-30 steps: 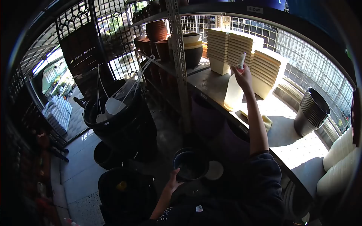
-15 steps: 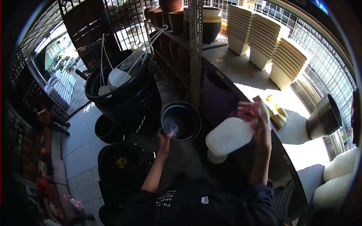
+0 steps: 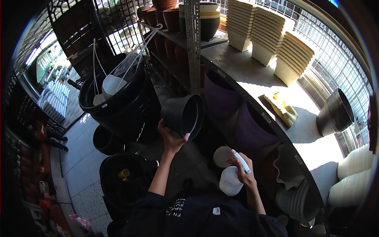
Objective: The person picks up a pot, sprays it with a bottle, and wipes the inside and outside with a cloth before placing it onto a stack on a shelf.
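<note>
My left hand (image 3: 171, 138) is wrapped round the lower rim of a black plant pot (image 3: 173, 112), thumb at the edge. The pot lies tilted on its side, its mouth facing right. In my right hand (image 3: 245, 173) is a white spray bottle (image 3: 231, 182), gripped at its neck. Its pale trigger head has a pink nozzle (image 3: 233, 151) that points up and left, towards the pot. Just beyond the bottle, lower down, a round whitish thing (image 3: 222, 156) shows.
Big black pots (image 3: 118, 102) stand at left, a white hanging pot (image 3: 113, 86) in one. A yellow piece (image 3: 124, 173) lies in another dark container. Stacked cream pots (image 3: 268, 35), a yellow cloth-like item (image 3: 282, 110) and nested black pots (image 3: 335, 114) occupy the right shelf. A person (image 3: 49, 136) is far left.
The pot has been lifted and turned from mouth-up to sideways. My right hand has come down and left with the spray bottle, which is now more upright. The view has shifted slightly.
</note>
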The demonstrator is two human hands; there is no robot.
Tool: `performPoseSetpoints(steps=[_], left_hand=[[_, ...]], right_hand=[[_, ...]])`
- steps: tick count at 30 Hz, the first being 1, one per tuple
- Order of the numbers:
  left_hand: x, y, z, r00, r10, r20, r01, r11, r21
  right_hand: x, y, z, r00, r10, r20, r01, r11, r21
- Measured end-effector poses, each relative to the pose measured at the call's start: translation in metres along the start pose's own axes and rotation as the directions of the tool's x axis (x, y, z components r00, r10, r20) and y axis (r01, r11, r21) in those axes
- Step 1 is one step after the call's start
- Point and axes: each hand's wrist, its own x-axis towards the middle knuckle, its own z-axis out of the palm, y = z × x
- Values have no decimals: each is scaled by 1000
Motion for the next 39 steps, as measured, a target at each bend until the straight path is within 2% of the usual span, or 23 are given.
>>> performPoseSetpoints(steps=[2, 5, 8, 11, 12, 15, 16, 18, 19, 20, 21, 22, 23, 24, 27, 28, 31, 32, 33, 35, 37, 39], left_hand=[[1, -8, 0, 994, 107, -9, -104, 983, 149], [15, 18, -1, 957, 286, 48, -281, 875, 395], [35, 10, -8, 853, 395, 340, -516, 735, 441], [49, -3, -10, 622, 402, 672, -738, 590, 329], [49, 0, -9, 582, 382, 718, -765, 555, 325], [43, 15, 0, 733, 350, 583, -591, 752, 293], [39, 22, 3, 831, 256, 493, -457, 820, 345], [28, -1, 13, 948, 59, 313, -105, 986, 132], [25, -9, 20, 968, -69, 243, 73, 997, -6], [20, -16, 26, 954, -210, 214, 251, 949, -189], [18, -14, 25, 879, -383, 285, 470, 799, -376], [15, -13, 24, 766, -513, 388, 641, 565, -520], [13, -11, 23, 627, -587, 512, 748, 272, -605], [12, -4, 24, 540, -602, 588, 781, 98, -617], [-1, -6, 23, 480, -476, 737, 677, -332, -656], [-6, -2, 25, 499, -436, 749, 667, -358, -653], [-12, 4, 25, 482, -497, 721, 760, -172, -627], [-12, 7, 26, 544, -512, 665, 782, 21, -623], [-15, 3, 26, 668, -502, 549, 732, 311, -607], [-19, -8, 28, 880, -334, 339, 457, 790, -408], [-14, 5, 20, 924, -190, 331, 285, 921, -267], [-11, 13, 13, 934, -68, 351, 107, 990, -94]], right_hand=[[-6, 4, 1, 999, 46, 1, -46, 998, -30], [-9, 0, 3, 999, 29, -46, -29, 999, -13], [-9, -9, 4, 990, -11, -142, 21, 997, 69], [-10, -8, -2, 993, 70, -99, -72, 997, -23], [-10, -7, -3, 991, 118, -65, -124, 988, -88], [-7, -8, 5, 982, 49, -180, -43, 998, 34], [-6, -11, 8, 973, -2, -232, 18, 998, 66], [-9, -2, 3, 976, -30, -216, 38, 999, 36], [-12, 4, 1, 977, -43, -207, 48, 999, 20], [-14, 7, 1, 979, -52, -199, 47, 998, -28], [-17, 10, 1, 980, -60, -190, 46, 996, -77], [-18, 12, 1, 981, -70, -180, 47, 991, -126], [-19, 12, 2, 986, -91, -141, 65, 981, -181], [-17, 9, 5, 984, -108, -145, 79, 977, -196], [-14, -6, 13, 971, -190, -145, 147, 953, -265], [-13, -8, 14, 965, -223, -141, 175, 940, -293], [-17, -1, 15, 975, -187, -118, 149, 950, -273], [-18, -1, 16, 973, -187, -132, 147, 953, -265], [-18, -1, 17, 971, -187, -146, 145, 955, -259], [-16, -2, 18, 967, -197, -163, 152, 955, -255], [-14, -5, 18, 962, -213, -168, 165, 952, -259], [-13, -11, 17, 981, -155, -118, 116, 951, -286]])
